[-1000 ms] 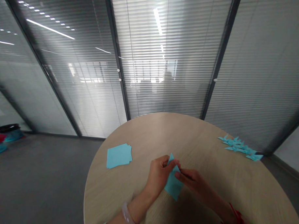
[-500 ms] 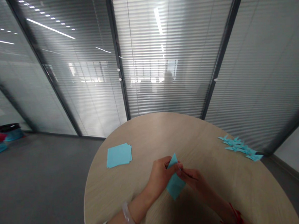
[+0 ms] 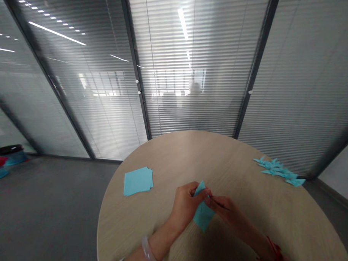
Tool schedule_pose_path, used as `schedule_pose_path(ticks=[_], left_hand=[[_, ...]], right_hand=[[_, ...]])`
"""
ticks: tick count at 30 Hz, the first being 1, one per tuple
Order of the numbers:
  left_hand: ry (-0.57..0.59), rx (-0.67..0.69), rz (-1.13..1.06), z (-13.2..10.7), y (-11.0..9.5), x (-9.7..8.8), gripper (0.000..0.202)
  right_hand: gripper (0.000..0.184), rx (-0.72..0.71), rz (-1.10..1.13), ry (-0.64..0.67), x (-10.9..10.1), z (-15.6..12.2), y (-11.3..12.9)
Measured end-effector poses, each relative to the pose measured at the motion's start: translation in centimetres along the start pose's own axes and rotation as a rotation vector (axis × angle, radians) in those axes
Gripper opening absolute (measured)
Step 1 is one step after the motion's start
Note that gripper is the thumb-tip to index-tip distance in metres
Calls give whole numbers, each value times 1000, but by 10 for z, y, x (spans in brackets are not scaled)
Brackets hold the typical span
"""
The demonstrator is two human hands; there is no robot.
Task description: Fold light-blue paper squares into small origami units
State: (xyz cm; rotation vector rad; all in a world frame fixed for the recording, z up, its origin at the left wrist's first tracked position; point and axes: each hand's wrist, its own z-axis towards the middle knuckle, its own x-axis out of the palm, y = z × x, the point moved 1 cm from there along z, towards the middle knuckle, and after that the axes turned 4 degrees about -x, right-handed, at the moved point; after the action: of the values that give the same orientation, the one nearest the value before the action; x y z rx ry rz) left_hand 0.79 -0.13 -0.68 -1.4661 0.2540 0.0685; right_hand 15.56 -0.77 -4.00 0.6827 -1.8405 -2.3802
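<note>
A folded piece of light-blue paper (image 3: 203,217), long and pointed at both ends, is held just over the near middle of the table. My left hand (image 3: 186,201) grips its upper part from the left, thumb lying across the front. From the right, my right hand (image 3: 224,207) pinches the paper's right edge, its fingertips meeting the left thumb tip. The fingers hide the middle of the paper, so the exact fold there cannot be made out.
The round wooden table (image 3: 190,154) carries a stack of blue paper sheets (image 3: 138,181) on the left. Several folded blue paper figures (image 3: 278,169) lie clustered near its right edge. Glass panels with blinds (image 3: 194,112) stand behind. Blue and red items (image 3: 7,155) rest on the floor at far left.
Hardly anything differs. The paper's upper tip sits slightly lower and further left, and the whole view has shifted a touch; both hands keep their hold.
</note>
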Motion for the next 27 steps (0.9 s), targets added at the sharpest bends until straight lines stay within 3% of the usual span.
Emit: schedule_pose_path(ticks=[7,17,22,27], left_hand=[[0,-17,55,0,0,0,26],[81,168,534,-7,-2,-1,26],[71,188,485,-7,-5,-2,26],[36,112,390,-4,-3,-3,24]], right_hand=[[45,5,-116,57,-1,-3,7],[33,-44,-424,186,-2,-6,8],[35,-64,-455,163,-1,-7,9],[39,-65,-390,116,0,-7,8]])
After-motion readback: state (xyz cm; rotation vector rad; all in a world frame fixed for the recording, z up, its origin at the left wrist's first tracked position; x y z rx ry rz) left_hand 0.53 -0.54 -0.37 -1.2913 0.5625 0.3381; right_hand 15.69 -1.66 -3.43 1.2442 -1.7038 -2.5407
